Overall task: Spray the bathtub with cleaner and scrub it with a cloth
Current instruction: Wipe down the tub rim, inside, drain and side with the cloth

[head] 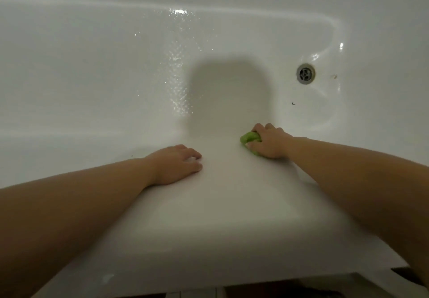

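From the head camera, the white bathtub (116,70) fills the view, its near rim at 6 o'clock. The right hand (269,141) curls its fingers around a crumpled green cloth (249,138), pressing it on the rim's inner edge at 3 o'clock of the left hand (177,164). The left hand lies flat on the rim, fingers relaxed, holding nothing. The drain (305,74) sits at 2 o'clock, well apart from the cloth.

Dim, greyish light from above and behind throws a broad soft shadow (228,93) across the white bathtub (92,77). Glare sparkles on wet droplets (177,70) and near the drain (305,73). Wide-angle bending curves the edges; everything looks slightly soft.
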`<state>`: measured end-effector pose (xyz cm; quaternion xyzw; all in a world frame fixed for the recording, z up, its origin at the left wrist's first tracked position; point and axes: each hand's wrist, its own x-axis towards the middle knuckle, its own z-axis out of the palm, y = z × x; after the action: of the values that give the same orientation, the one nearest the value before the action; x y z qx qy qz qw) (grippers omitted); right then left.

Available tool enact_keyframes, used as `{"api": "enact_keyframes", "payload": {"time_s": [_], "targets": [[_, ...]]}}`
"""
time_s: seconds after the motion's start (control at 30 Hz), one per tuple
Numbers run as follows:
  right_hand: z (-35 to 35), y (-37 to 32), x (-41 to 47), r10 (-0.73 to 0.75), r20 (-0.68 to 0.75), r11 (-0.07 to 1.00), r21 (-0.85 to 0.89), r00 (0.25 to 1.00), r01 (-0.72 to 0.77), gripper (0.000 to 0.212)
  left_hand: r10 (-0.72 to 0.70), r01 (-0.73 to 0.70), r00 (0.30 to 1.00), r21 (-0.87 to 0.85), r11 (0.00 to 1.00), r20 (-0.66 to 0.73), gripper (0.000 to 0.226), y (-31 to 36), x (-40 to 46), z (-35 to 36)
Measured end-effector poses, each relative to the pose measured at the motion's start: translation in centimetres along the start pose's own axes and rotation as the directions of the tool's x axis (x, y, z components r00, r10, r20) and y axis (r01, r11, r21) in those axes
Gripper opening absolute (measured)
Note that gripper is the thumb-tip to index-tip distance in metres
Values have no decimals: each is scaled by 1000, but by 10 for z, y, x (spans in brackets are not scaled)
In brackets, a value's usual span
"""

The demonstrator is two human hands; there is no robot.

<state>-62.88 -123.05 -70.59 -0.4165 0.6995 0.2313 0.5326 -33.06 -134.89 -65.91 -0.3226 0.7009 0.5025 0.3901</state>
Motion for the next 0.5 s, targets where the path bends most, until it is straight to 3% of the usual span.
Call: {"api": "enact_keyframes", "payload": {"time_s": [0.13,0.3,0.4,0.5], "targets": [[-9,-11,-54,-158,95,986,60,983,153,51,-46,46,999,3,999,5,56,-3,-8,-2],[-37,23,-201,-298,21,935,207,954,288,65,-144,144,990,3,990,6,54,6,-33,-6],[-54,66,-237,-179,-14,958,225,984,177,64,-172,173,985,-3,985,26,60,29,-49,-5],[-59,88,-226,0,-24,992,128,1000,3,51,-170,171,985,-18,985,31,63,55,-63,-4]]}}
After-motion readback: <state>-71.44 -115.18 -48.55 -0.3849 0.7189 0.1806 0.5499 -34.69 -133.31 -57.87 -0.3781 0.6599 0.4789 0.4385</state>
